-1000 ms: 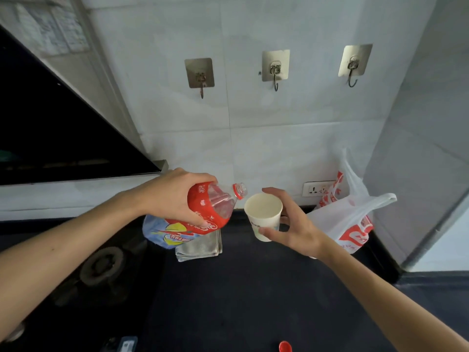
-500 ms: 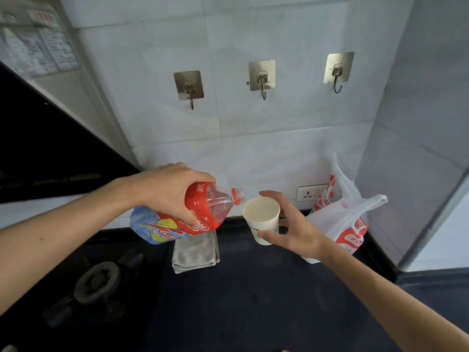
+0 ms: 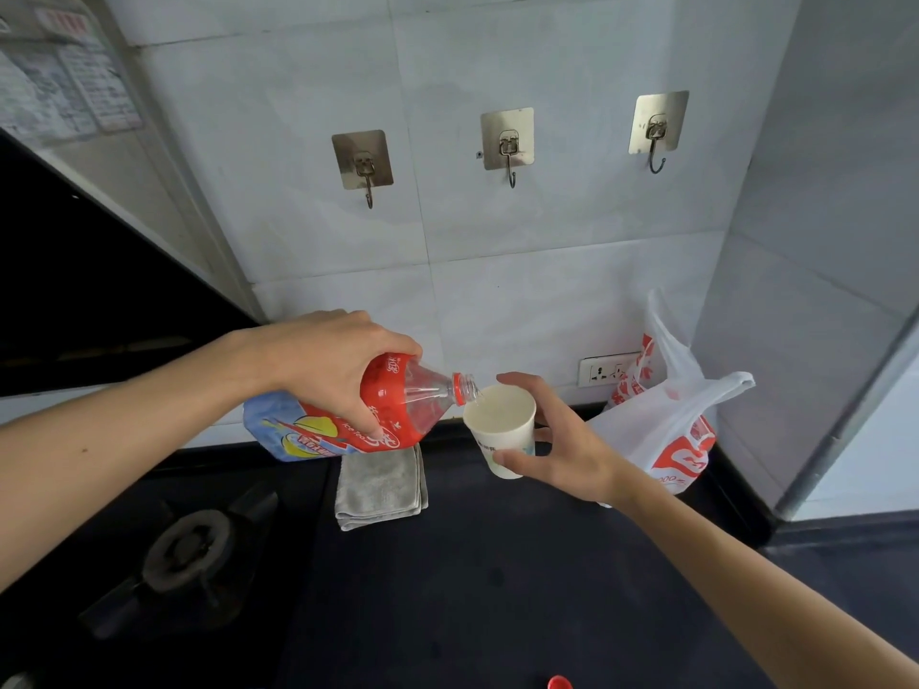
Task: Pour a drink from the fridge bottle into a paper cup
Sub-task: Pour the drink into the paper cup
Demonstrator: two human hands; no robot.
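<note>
- The left hand [image 3: 328,360], just left of the frame's centre, is wrapped over the upper body of the bottle [image 3: 358,415], fingers closed across its red label.
- The bottle is tipped nearly level, uncapped mouth pointing right and sitting at the rim of the paper cup [image 3: 502,430]; a little clear liquid shows at the mouth.
- The right hand [image 3: 567,450], just right of centre, grips the paper cup in a loose curl, thumb on the near side and fingers round the far side, holding it up off the counter [image 3: 497,589].
- Below the bottle a folded grey cloth [image 3: 380,489] lies on the dark counter.
- A gas burner [image 3: 189,549] sits in the lower left.
- A white plastic bag [image 3: 666,420] with red print stands behind the right hand, at the right, beside a wall socket [image 3: 604,370].
- A red cap [image 3: 559,682] lies at the bottom edge.
- Three metal hooks [image 3: 507,146] are stuck to the tiled wall across the upper frame.
</note>
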